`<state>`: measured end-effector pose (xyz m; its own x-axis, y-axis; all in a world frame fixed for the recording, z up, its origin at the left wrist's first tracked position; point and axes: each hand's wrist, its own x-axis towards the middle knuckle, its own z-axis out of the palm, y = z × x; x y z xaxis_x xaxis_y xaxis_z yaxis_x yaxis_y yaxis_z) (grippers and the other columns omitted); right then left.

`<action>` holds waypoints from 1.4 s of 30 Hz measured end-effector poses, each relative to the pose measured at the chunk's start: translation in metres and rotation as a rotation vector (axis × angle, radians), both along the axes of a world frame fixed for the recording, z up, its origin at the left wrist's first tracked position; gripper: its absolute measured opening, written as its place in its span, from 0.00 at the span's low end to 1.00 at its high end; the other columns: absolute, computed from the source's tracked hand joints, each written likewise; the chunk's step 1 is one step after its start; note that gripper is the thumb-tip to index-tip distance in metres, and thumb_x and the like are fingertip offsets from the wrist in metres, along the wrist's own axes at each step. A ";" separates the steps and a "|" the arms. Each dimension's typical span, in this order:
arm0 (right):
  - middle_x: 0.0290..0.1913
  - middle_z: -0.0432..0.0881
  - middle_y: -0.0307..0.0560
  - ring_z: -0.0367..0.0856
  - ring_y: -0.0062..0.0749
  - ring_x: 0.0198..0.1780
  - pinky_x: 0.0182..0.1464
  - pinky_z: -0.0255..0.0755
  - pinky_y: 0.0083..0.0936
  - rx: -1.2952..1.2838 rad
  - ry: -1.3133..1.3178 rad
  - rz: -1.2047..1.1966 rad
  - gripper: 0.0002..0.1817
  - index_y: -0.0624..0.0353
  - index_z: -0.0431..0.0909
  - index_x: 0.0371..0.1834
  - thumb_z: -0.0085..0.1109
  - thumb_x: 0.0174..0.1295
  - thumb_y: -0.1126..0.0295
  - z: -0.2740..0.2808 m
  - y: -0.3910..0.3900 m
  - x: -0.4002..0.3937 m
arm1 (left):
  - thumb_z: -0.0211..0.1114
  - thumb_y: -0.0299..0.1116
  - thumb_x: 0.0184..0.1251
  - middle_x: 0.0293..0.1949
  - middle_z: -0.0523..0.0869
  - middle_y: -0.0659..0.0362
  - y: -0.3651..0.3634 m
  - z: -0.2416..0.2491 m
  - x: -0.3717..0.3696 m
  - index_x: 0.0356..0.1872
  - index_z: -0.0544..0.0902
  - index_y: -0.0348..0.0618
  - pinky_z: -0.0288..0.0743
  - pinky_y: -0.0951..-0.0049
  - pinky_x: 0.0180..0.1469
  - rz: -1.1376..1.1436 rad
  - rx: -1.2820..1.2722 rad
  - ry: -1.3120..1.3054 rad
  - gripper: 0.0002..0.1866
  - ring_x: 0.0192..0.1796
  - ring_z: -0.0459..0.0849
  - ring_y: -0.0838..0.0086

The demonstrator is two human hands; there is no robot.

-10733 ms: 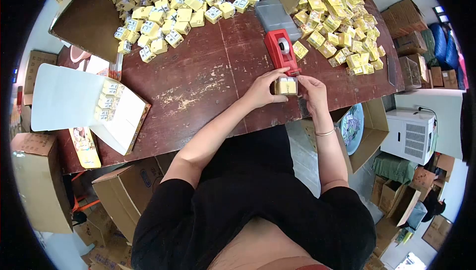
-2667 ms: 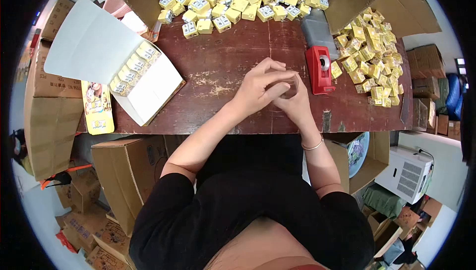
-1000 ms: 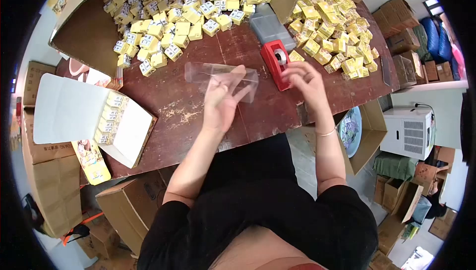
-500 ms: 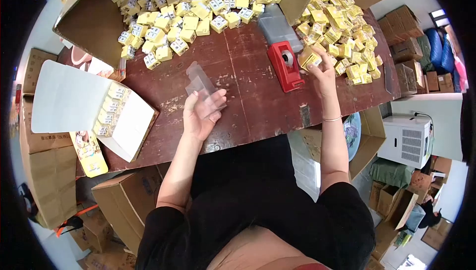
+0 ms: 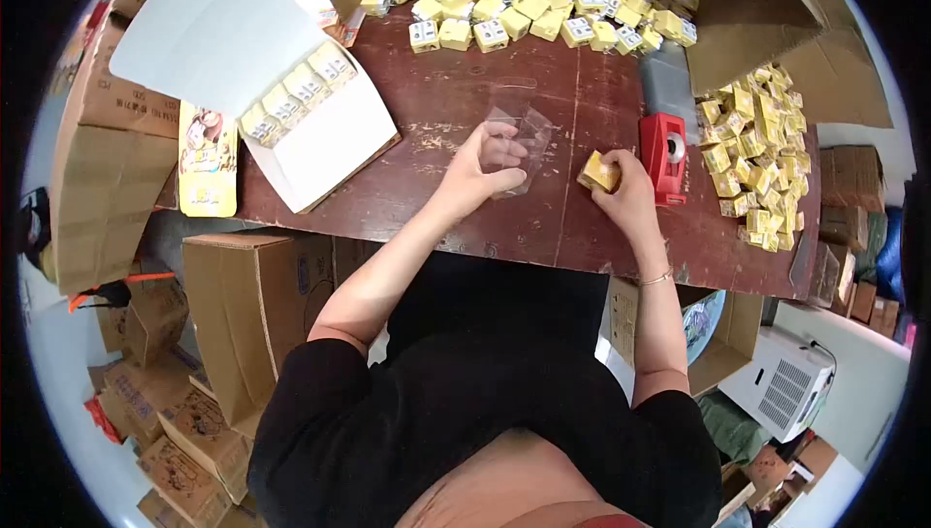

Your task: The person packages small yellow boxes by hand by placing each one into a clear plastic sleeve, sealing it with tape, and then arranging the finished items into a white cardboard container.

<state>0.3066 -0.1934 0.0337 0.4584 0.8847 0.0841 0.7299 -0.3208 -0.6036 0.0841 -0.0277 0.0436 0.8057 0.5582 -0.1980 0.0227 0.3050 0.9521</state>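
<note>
My left hand (image 5: 490, 164) is closed around a clear plastic box (image 5: 533, 130), which looks empty and stands over the middle of the table. A small yellow box (image 5: 599, 171) is pinched between the thumb and fingers of my right hand (image 5: 628, 193), a short way right of the clear one. Just beyond that hand sits a red tape dispenser (image 5: 663, 155) with a roll of tape. Farther right lies a pile of small yellow boxes (image 5: 761, 155). To the left, an open white carton (image 5: 335, 155) has a row of small yellow boxes (image 5: 299, 92) along its far side.
More yellow-and-white boxes (image 5: 529, 4) spread across the back, near a large cardboard box (image 5: 752, 14). A grey plastic piece (image 5: 667, 82) lies behind the dispenser. At the left edge is a yellow printed packet (image 5: 208, 164). Cardboard cartons (image 5: 233, 315) stand below the table.
My right hand has come left from the right-hand pile with a yellow box, nearing the clear plastic box in my left hand. The whole view has shifted with my head.
</note>
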 end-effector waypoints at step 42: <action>0.57 0.81 0.45 0.80 0.23 0.50 0.44 0.76 0.14 0.111 0.816 0.127 0.13 0.60 0.84 0.50 0.64 0.61 0.76 0.038 0.054 -0.070 | 0.77 0.36 0.55 0.46 0.77 0.58 -0.017 -0.001 0.005 0.52 0.67 0.41 0.73 0.73 0.51 0.248 0.106 -0.013 0.30 0.49 0.76 0.77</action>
